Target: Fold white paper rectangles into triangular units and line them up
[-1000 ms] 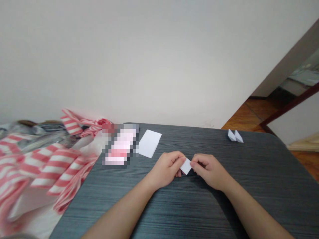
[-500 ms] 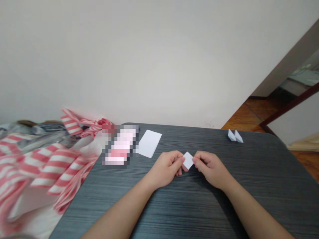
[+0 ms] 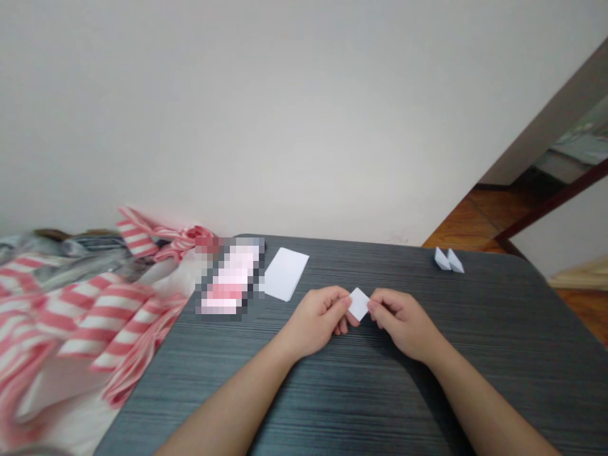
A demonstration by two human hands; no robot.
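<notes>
A small square of folded white paper (image 3: 360,304) is held corner-up, like a diamond, above the dark table (image 3: 332,405). My left hand (image 3: 323,320) pinches its left corner between thumb and fingers, with some fingertips showing beneath it. At the opposite corner, my right hand (image 3: 398,320) grips the paper between thumb and forefinger. Beyond my left hand lies a stack of white paper sheets (image 3: 285,273). Two pointed, folded white paper pieces (image 3: 449,259) rest side by side near the table's far right edge.
Left of the sheets is a pixelated flat object (image 3: 230,278), too blurred to name. Red-and-white striped cloth (image 3: 104,310) lies piled on the left, beside the table. A pale wall (image 3: 304,126) rises behind the far edge, and wooden floor (image 3: 468,215) shows at the right.
The folded paper has shifted slightly up and to the right, and more of its square face shows between my fingers. Both hands keep their pinch. The other things stay in place.
</notes>
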